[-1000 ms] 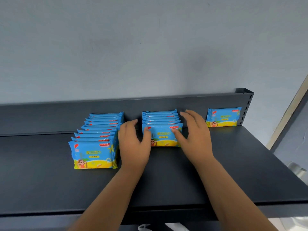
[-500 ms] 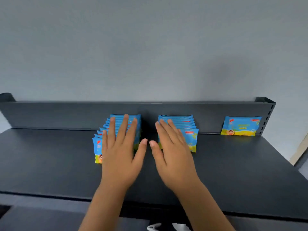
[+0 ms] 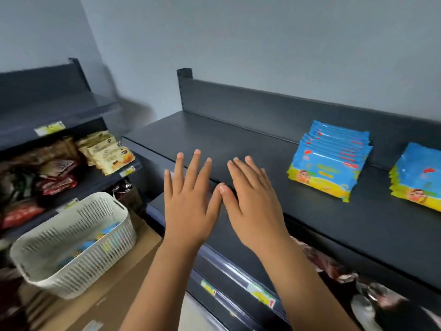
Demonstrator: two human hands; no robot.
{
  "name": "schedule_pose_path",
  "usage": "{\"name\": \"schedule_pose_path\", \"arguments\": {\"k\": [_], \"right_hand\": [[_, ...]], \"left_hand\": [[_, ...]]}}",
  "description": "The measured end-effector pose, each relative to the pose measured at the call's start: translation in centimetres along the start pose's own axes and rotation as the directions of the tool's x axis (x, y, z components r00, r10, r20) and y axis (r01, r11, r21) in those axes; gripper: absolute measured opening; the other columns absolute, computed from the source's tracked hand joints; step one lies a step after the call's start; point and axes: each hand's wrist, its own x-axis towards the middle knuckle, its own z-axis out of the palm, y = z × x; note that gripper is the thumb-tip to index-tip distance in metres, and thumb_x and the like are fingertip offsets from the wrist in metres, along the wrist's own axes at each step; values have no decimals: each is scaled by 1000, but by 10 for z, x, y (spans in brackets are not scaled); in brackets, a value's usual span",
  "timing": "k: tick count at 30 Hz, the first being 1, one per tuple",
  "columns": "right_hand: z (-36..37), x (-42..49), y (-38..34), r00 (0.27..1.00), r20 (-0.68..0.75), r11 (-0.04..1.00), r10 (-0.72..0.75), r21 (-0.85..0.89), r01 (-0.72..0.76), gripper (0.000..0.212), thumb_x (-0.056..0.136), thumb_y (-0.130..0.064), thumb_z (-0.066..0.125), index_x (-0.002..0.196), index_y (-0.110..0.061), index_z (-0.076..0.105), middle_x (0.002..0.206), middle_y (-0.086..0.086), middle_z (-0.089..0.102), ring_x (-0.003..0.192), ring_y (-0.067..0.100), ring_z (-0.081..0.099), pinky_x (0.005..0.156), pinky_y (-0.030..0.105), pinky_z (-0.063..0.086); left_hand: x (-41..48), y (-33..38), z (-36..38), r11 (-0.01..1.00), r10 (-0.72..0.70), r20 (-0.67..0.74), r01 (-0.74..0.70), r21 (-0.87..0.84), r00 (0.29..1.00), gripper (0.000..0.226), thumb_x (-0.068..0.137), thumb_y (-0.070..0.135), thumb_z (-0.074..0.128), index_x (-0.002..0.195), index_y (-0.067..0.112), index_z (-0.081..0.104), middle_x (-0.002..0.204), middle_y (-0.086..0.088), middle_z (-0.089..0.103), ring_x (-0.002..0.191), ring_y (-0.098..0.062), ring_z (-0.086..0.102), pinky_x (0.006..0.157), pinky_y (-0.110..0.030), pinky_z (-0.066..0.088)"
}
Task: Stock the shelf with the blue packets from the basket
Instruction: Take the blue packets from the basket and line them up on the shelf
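Observation:
Two rows of blue packets stand on the dark top shelf (image 3: pixel 214 137): one row (image 3: pixel 329 161) at the right and a second row (image 3: pixel 420 180) cut by the right edge. My left hand (image 3: pixel 188 199) and my right hand (image 3: pixel 253 201) hover side by side, fingers straight and spread, holding nothing, over the shelf's front edge and left of the packets. A white slotted basket (image 3: pixel 71 249) sits at lower left on a cardboard box, with a few blue packets (image 3: pixel 105 235) showing inside it, blurred.
A second shelf unit at the left holds brown, red and beige snack packs (image 3: pixel 107 151). The cardboard box (image 3: pixel 114 290) lies below the basket. Lower shelves with price tags (image 3: pixel 260 297) and dark wrapped goods run under the top shelf at the right.
The view has swung left and down, bringing the basket and left shelf unit into sight. Both hands have come off the packet rows and moved left, empty.

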Motion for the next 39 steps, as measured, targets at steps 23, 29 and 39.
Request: {"name": "schedule_pose_path", "arguments": {"k": [23,29,39], "right_hand": [[366,160,-305,816,576,859,-54,444,-256,50,108,-45,38,154,-26,43,157,-5,44,148,15,36,119,36,32],[466,219,-307,534,840,917,-101,287,-279,54,105,-38,51,155,-18,43,160,2,41,146,22,39,116,37,34],[615,177,-323,-38,993,988,110,-113,-106,48,103,-41,53,135,-6,58,133,21,64,118,31,62,95,32,46]], "left_hand": [[-68,-467,-68,744,-666,43,661,96,744,73,97,67,18,150,27,47,169,5,24,159,-21,-1,126,-43,9],[-60,-550,-37,578,-816,79,812,87,573,52,107,52,33,146,24,51,167,1,30,159,-22,1,128,-44,8],[-93,-627,39,207,-909,406,949,236,97,50,107,53,27,137,20,47,137,-12,59,122,-38,59,96,-44,44]]}}
